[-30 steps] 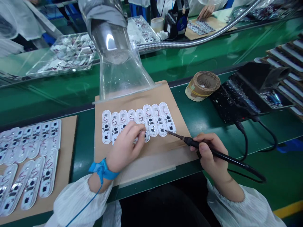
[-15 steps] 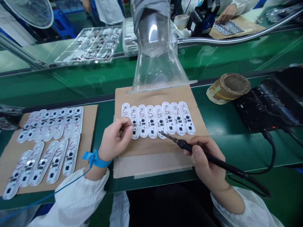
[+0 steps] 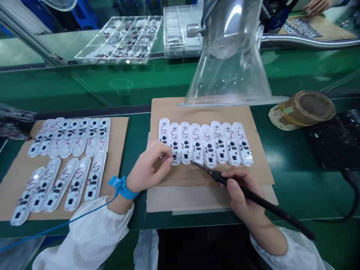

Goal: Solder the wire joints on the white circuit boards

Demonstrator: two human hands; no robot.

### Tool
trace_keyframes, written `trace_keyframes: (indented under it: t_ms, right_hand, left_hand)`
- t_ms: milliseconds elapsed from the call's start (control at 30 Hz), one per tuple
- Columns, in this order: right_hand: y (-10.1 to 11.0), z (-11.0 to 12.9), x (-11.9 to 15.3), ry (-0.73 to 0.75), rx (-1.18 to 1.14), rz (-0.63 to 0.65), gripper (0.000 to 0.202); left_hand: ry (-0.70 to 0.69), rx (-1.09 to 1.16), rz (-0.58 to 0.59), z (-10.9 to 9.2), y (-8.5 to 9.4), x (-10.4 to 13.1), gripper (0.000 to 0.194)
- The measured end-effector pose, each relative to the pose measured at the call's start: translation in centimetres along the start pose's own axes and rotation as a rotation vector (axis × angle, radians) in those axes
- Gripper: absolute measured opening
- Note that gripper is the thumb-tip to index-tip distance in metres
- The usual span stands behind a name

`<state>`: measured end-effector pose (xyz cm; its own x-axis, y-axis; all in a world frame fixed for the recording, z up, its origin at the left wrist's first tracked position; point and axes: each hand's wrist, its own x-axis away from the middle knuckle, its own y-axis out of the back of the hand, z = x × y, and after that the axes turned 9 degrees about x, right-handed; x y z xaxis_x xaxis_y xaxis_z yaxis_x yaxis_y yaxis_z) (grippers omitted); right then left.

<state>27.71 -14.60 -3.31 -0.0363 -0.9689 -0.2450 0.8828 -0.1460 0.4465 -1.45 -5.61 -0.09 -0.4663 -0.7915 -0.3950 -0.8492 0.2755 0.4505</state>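
Observation:
A row of several white oval boards [image 3: 208, 146] with red wires and black chips lies on a cardboard sheet [image 3: 168, 180]. My right hand [image 3: 244, 191] is closed around a black soldering iron [image 3: 258, 198], whose metal tip points left at the lower ends of the middle boards. My left hand [image 3: 153, 165], with a blue strap [image 3: 123, 187] at the wrist, is at the row's left end. Its thumb and index finger are pinched together beside the second board; what they hold, if anything, is too small to make out.
A clear hood [image 3: 230, 82] hangs over the back of the cardboard. More boards [image 3: 74, 180] lie on a left cardboard sheet. A brown round container [image 3: 303, 108] and a black device [image 3: 334, 142] stand right. Behind are clear trays [image 3: 123, 41] and another person's hand [image 3: 317, 6].
The view has shifted, so the hood and boards appear further right. The iron's tip has moved left along the row, from the fifth board to near the lower ends of the third and fourth.

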Motion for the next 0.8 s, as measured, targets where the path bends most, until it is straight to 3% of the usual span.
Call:
trace_keyframes:
  t_ms: [800]
  right_hand:
    - [0.05, 0.36, -0.19, 0.0, 0.035, 0.035, 0.008]
  left_hand:
    - [0.035, -0.055, 0.067, -0.44, -0.12, -0.46, 0.014]
